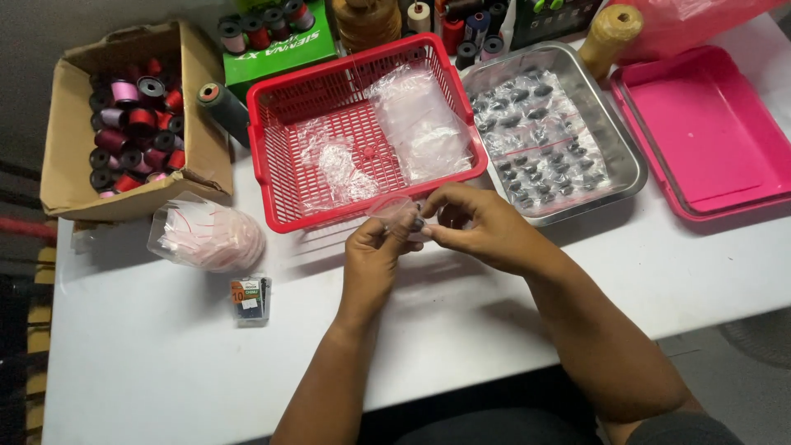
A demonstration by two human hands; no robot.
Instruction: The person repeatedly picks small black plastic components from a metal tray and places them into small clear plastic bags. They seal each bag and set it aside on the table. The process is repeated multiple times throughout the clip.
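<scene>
My left hand (372, 257) and my right hand (478, 227) meet just in front of the red plastic basket (272, 177). Together they pinch a small clear plastic bag (395, 210) between their fingertips; a small dark object (418, 223) shows at the fingertips. The basket holds several clear bags (420, 124). Right of it stands a metal tray (626, 165) filled with several small bagged dark pieces (535, 140).
A cardboard box (62, 156) of thread spools stands at the left. A bundle of small clear bags (210, 237) and a little packet (250, 298) lie on the white table. A pink tray (704, 132) sits at right. More spools and a green box (280, 53) line the back.
</scene>
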